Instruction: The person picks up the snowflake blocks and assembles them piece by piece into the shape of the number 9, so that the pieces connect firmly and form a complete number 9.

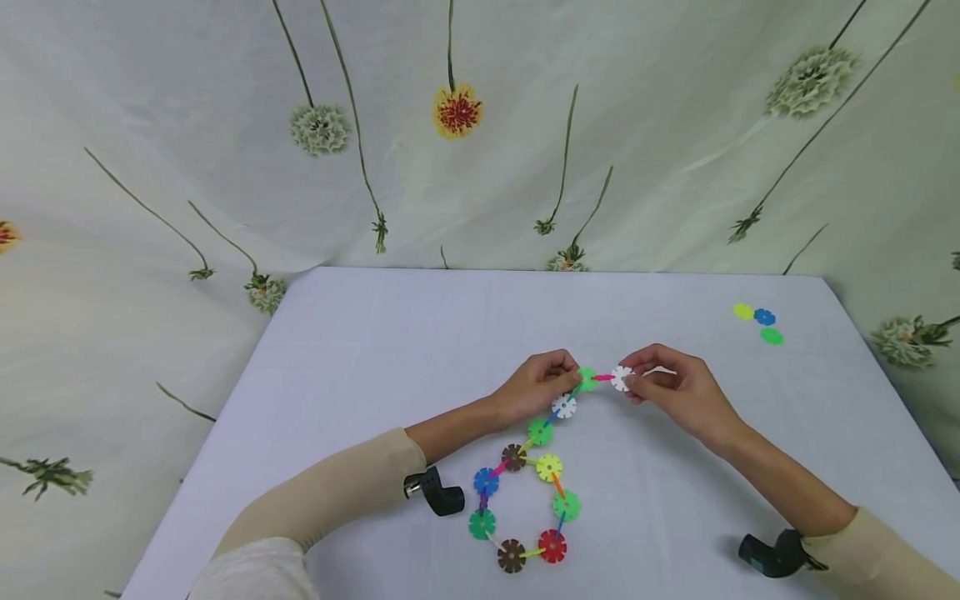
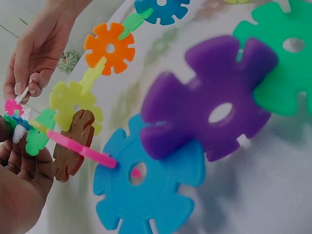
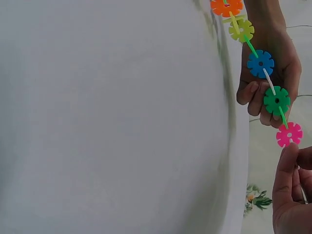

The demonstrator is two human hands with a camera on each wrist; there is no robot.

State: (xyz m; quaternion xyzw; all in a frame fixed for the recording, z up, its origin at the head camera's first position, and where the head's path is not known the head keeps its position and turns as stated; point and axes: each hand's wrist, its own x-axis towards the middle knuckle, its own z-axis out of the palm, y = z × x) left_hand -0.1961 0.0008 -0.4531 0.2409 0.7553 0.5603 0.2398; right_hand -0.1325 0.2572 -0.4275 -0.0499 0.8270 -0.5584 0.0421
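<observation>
A chain of notched plastic snowflake discs, joined edge to edge, lies on the white table, its lower part forming a closed loop with a brown disc (image 1: 512, 556) at the bottom. From the loop a tail rises to the right. My left hand (image 1: 536, 390) pinches a green disc (image 1: 588, 379) near the tail's end. Beyond it a pink disc (image 1: 603, 377), seen edge-on, leads to a white disc (image 1: 621, 379), which my right hand (image 1: 684, 398) pinches between thumb and fingers. In the right wrist view my right fingertips meet the pink disc (image 3: 289, 134); the white disc is mostly hidden there.
Three loose discs, yellow (image 1: 743, 311), blue (image 1: 764, 317) and green (image 1: 772, 336), lie at the table's far right. A flower-printed cloth (image 1: 502, 183) hangs behind the table (image 1: 390, 325). Each forearm carries a black wrist camera (image 1: 442, 493).
</observation>
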